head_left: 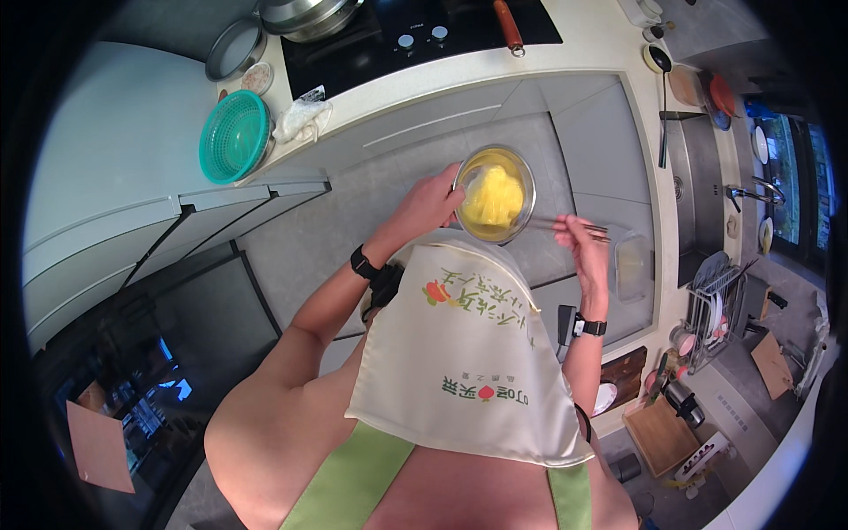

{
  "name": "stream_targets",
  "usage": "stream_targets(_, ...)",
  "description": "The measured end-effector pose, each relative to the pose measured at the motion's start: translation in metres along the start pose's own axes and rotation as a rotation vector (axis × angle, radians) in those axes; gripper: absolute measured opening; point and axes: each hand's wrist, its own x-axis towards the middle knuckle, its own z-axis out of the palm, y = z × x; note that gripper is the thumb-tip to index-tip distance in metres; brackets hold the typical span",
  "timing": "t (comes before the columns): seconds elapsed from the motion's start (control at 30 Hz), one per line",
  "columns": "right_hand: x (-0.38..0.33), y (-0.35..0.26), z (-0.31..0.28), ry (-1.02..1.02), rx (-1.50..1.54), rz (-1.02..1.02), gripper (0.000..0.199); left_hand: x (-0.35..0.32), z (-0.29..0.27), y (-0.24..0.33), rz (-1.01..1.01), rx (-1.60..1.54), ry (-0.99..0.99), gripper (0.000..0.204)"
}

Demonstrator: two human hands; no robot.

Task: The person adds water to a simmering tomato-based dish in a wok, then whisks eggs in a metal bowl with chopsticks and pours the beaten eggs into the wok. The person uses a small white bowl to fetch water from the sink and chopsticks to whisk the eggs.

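Note:
My left hand [433,201] is closed on the near-left rim of a round metal mixing bowl [533,187], held in the air in front of my apron. Yellow beaten egg [495,196] lies in the bowl, with a glossy, paler patch in its middle. Pinched in my right hand [583,238] is a pair of chopsticks [545,224]. Their tips point left toward the bowl's lower right edge; whether they dip into the egg I cannot tell. A dark watch band circles each wrist.
Ahead is a counter with a black cooktop [389,57], a lidded pan [309,18] and a red-brown handle [508,25]. A green basket [234,137] and a white cloth [303,119] sit at its left. Along the right are a ladle [662,106], sink [698,199], dish rack [717,305] and cutting board [662,435].

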Motion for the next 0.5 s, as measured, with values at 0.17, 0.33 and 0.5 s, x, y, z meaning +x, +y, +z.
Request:
stream_targets(0.17,0.001,0.002,-0.001,0.086,0.061,-0.047,0.026,-0.001,0.0,-0.001,0.009,0.001,0.014,0.035)
stream_targets(0.33,0.001,0.008,-0.002,0.037,0.083,-0.007,0.026,0.001,0.001,-0.001,-0.027,-0.033,0.028,0.036)
stream_targets(0.5,0.002,0.01,0.003,0.081,0.241,-0.102,0.026,0.003,0.001,-0.001,-0.036,-0.011,0.011,0.04)
